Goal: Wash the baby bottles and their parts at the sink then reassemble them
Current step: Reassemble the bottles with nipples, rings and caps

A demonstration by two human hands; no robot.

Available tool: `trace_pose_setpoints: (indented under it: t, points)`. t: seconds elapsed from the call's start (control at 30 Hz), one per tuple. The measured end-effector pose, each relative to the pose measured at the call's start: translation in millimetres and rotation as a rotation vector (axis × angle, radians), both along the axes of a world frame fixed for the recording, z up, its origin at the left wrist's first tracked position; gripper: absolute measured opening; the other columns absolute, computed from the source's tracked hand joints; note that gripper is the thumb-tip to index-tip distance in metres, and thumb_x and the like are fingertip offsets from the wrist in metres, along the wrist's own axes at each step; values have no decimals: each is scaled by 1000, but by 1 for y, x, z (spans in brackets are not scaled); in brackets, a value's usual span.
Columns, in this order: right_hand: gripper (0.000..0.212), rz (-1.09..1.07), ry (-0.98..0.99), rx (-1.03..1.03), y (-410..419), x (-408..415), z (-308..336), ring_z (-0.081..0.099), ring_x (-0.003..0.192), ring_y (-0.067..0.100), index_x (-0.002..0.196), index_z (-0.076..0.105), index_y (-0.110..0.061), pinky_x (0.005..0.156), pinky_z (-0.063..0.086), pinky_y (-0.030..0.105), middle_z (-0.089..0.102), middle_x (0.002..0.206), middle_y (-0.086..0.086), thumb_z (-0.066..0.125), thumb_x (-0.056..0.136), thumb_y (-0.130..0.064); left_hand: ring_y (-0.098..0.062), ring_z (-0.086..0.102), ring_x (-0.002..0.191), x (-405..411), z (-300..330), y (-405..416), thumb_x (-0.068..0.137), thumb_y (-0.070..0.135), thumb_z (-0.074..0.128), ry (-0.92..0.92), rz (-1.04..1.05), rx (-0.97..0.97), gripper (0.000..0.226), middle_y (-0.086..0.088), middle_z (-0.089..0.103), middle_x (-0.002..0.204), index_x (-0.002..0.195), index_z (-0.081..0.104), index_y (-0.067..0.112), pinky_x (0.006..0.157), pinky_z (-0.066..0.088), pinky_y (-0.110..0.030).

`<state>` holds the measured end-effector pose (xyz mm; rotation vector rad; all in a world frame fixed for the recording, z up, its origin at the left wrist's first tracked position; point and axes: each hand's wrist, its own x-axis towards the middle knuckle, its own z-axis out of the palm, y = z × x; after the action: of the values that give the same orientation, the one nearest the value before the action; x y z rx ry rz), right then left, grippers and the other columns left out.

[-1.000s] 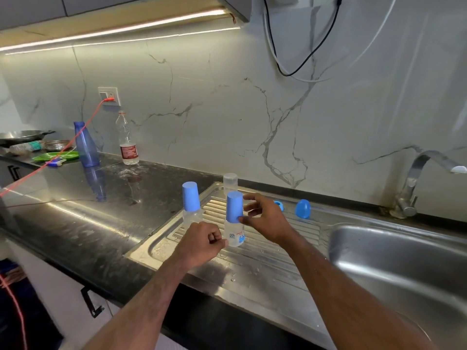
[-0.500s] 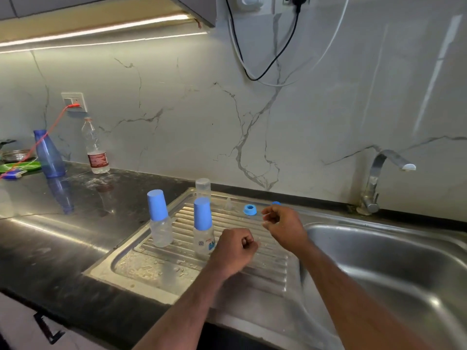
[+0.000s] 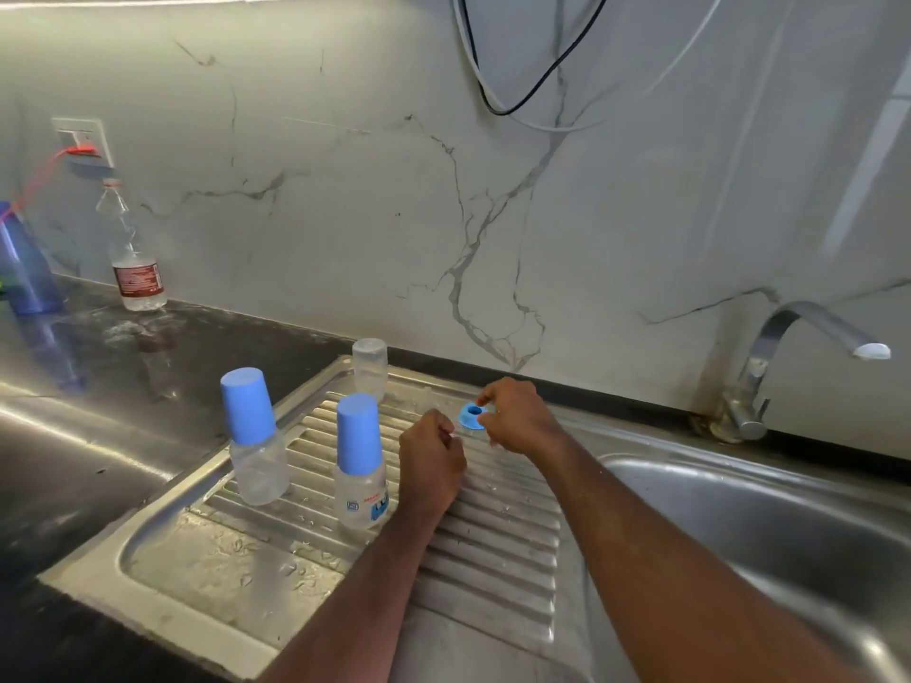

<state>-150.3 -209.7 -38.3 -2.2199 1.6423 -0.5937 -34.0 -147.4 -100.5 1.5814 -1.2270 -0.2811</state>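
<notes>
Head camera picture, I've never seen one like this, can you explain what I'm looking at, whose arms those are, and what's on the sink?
No machine here: a camera worn on a person's head looks down at their own two bare arms. On the steel drainboard stand two baby bottles with blue caps, and an uncapped clear bottle stands behind them. The right hand touches a blue screw ring lying on the drainboard. The left hand is curled; whether it holds anything is hidden. The basin and tap are to the right.
</notes>
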Motion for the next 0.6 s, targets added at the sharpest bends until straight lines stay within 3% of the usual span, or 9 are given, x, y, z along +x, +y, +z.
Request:
trace_pose_setpoints:
  t: [0.1, 0.17, 0.23, 0.33, 0.43, 0.5, 0.6]
  points:
    - [17, 6, 89, 9, -14, 18, -2, 75, 74, 28, 103, 67, -2, 70, 64, 42, 72, 96, 19, 59, 88, 1, -18, 60, 71, 2, -4, -5, 80, -3, 66, 26, 12, 13, 16, -2, 65, 76, 87, 62, 11, 68, 45, -27]
    - [12, -7, 172, 8, -20, 24, -6, 72, 90, 34, 98, 62, -3, 75, 59, 38, 69, 104, 20, 60, 87, 2, -17, 60, 72, 1, -6, -6, 79, -3, 67, 29, -13, 41, 19, -1, 64, 77, 88, 61, 13, 68, 46, -24]
    - [22, -23, 244, -2, -23, 28, -13, 67, 101, 35, 108, 63, -2, 73, 49, 34, 64, 112, 19, 62, 86, 3, -14, 60, 74, 2, -6, -7, 79, -1, 69, 34, -18, 64, 22, 0, 64, 80, 92, 60, 14, 64, 42, -12]
    - [25, -26, 260, -41, -26, 28, -23, 64, 104, 32, 113, 64, -5, 79, 49, 36, 64, 117, 16, 62, 89, 1, -8, 56, 72, 5, -7, -8, 79, 0, 73, 66, -6, 81, 27, 2, 63, 85, 101, 62, 12, 62, 40, -4]
    - [18, 15, 174, -46, -31, 25, -25, 66, 94, 28, 102, 66, -12, 80, 58, 39, 65, 111, 14, 67, 85, -4, -11, 59, 78, 5, -4, -7, 80, 4, 76, 101, -3, 74, 41, 2, 64, 95, 118, 61, 12, 61, 40, -5]
    - [22, 63, 27, -11, -32, 20, -22, 67, 83, 27, 98, 62, -17, 70, 61, 42, 62, 108, 11, 73, 81, -10, -13, 61, 84, 6, 0, -5, 82, 6, 78, 130, -7, 49, 47, 7, 61, 97, 124, 59, 14, 64, 43, -7]
    - [45, 179, -181, 152, -25, 11, -10, 66, 66, 20, 113, 54, -17, 48, 52, 25, 63, 107, 7, 84, 79, -18, -17, 66, 102, 7, 2, -5, 81, 5, 79, 148, -14, 10, 55, 3, 66, 113, 133, 59, 10, 87, 52, -18]
